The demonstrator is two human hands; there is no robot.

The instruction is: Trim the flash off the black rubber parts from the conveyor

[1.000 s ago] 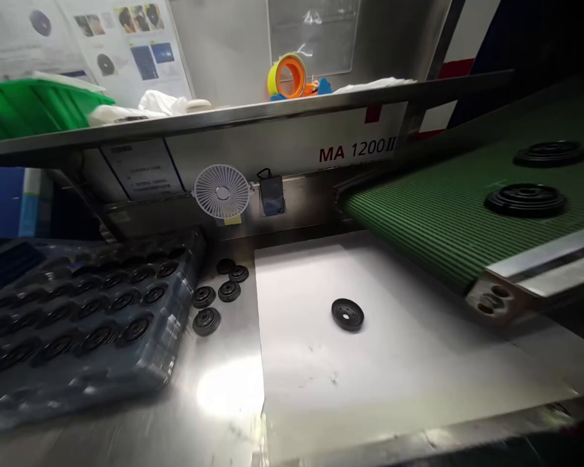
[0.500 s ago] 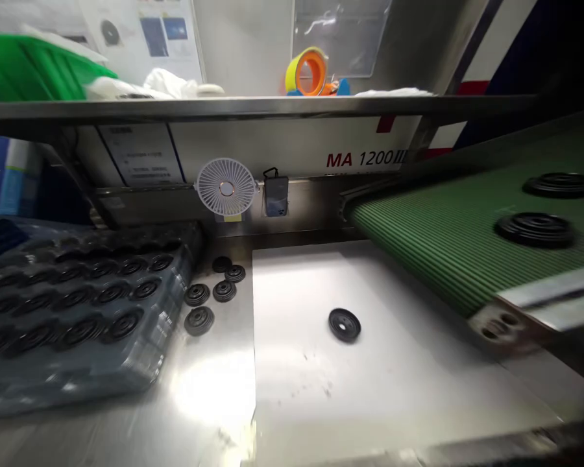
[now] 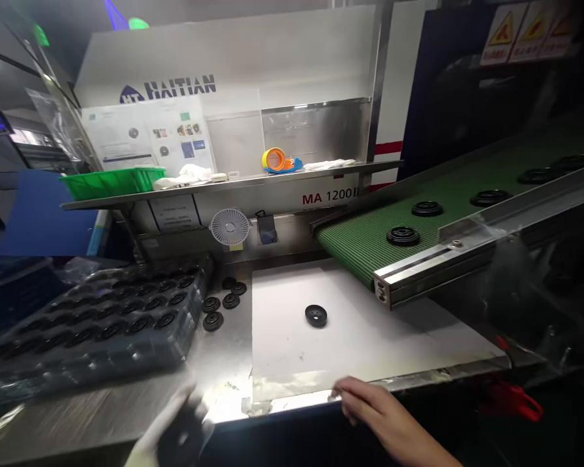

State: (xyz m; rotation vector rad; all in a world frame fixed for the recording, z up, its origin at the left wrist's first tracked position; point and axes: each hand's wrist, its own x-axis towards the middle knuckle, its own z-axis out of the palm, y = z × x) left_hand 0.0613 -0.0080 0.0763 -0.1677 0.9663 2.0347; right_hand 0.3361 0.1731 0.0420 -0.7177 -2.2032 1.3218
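My left hand (image 3: 194,415), in a pale glove and smeared by motion, is at the bottom edge left of centre. It holds a black disc (image 3: 175,434) with a light spot at its middle. Bare and curled, my right hand (image 3: 363,402) is at the front edge of the white sheet (image 3: 282,357). Its fingers are closed, and whether something small is between them I cannot make out. A black round part (image 3: 316,316) with a raised rim and a centre hole lies on the sheet beyond my right hand. Several ridged black parts (image 3: 213,321) lie on the metal table left of the sheet.
A clear tray (image 3: 185,344) full of black round parts stands at left. At right, a green conveyor belt (image 3: 350,240) carries several more, its metal end (image 3: 384,292) overhanging the sheet. A shelf (image 3: 243,180) behind holds a green bin (image 3: 111,183) and tape (image 3: 274,159); below is a fan (image 3: 230,227).
The view has tilted up and widened, showing more machine and belt. Both my hands have come into view at the bottom. The black part on the sheet appears unmoved.
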